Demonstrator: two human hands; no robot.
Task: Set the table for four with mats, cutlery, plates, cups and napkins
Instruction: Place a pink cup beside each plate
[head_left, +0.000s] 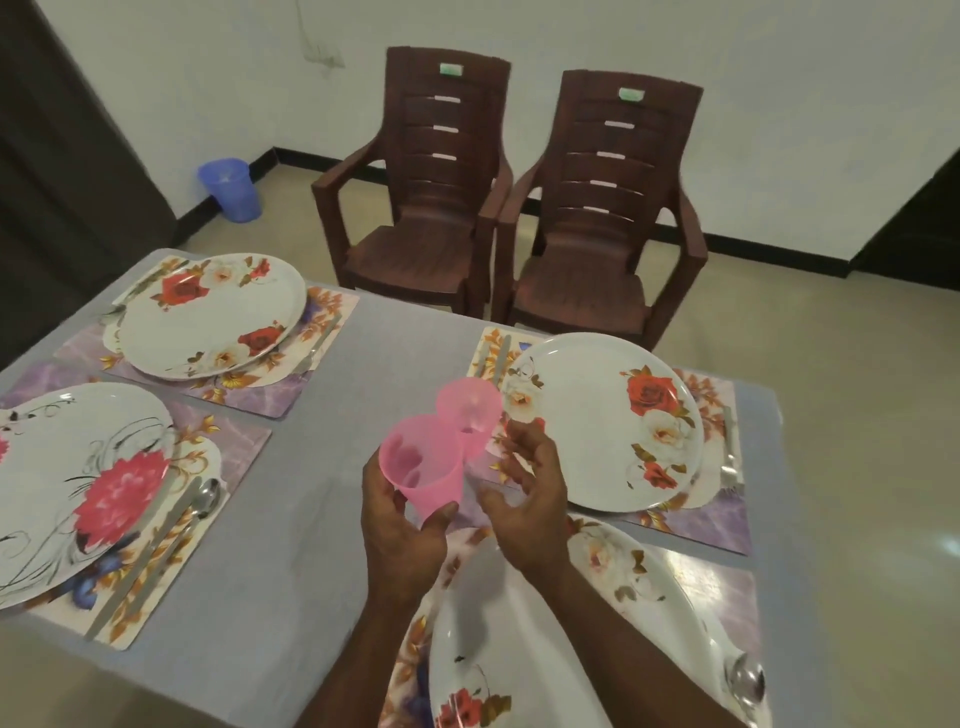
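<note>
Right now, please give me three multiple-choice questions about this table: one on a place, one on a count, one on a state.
1. Where does the farther translucent pink plastic cup stand?
A. beside the right far rose-patterned white plate
B. on a brown chair
C. on the floor

2. How many plates lie on the table?
A. two
B. four
C. six

3. What does the left hand do?
A. rests flat on the table
B. grips the nearer pink plastic cup
C. holds a spoon

Answers: 1 A, it stands at that plate's left edge. 2 B, one plate on each mat. 3 B, fingers curl round the cup's base.
</note>
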